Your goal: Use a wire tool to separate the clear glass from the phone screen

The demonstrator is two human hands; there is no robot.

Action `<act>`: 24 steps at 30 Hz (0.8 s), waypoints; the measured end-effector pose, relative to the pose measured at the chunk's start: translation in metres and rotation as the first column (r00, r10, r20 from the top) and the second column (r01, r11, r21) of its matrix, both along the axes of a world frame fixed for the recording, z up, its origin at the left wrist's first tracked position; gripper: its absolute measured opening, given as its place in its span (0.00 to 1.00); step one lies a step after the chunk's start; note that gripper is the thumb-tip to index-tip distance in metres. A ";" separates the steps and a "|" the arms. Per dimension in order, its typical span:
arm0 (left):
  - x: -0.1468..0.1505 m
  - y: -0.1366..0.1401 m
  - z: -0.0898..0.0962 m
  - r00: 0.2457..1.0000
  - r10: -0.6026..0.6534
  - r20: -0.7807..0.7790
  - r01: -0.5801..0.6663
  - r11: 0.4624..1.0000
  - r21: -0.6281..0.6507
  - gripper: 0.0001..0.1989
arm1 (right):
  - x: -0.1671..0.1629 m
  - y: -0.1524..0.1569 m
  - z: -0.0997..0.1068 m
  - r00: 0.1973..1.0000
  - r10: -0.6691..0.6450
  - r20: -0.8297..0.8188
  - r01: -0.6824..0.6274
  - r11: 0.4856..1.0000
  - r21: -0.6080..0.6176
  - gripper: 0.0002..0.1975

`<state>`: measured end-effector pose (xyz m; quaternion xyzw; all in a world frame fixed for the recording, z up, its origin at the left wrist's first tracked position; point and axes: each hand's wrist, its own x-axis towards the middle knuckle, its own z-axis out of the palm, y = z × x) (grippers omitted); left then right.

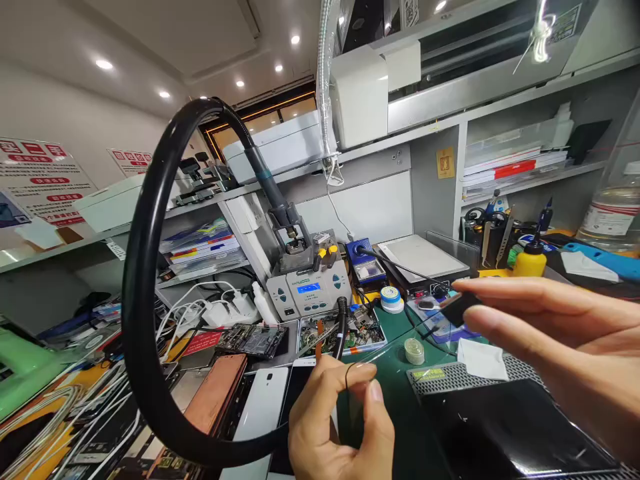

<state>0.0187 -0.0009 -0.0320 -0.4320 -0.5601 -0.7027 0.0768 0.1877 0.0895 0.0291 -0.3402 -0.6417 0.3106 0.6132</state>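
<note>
Thumb and index finger of my left hand are pinched together at lower centre, with a thin dark strand looping at the fingertips. My right hand, at right, grips a small black rectangular piece between thumb and fingers. A faint thin line runs between the hands; whether it joins the strand to the black piece is hard to tell. Below my right hand lies a glossy black panel on a perforated metal plate. A white cloth and a small round tub lie nearby.
A thick black hose arches at left from a hot-air station. Behind my left hand are a tray of circuit boards and a white phone. A yellow bottle and tweezers stand back right.
</note>
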 end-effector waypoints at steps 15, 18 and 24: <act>0.005 0.000 0.013 0.983 -0.127 -0.130 0.149 0.972 0.179 0.09 | -0.027 -0.034 0.013 0.965 0.074 0.251 -0.178 0.887 0.426 0.13; 0.005 0.000 0.015 0.983 -0.121 -0.137 0.146 0.972 0.186 0.14 | -0.029 -0.036 0.017 0.958 0.091 0.271 -0.207 0.873 0.442 0.12; 0.001 -0.001 0.018 0.973 -0.112 -0.201 0.146 0.976 0.160 0.14 | -0.035 -0.035 0.020 0.941 0.112 0.321 -0.267 0.829 0.492 0.13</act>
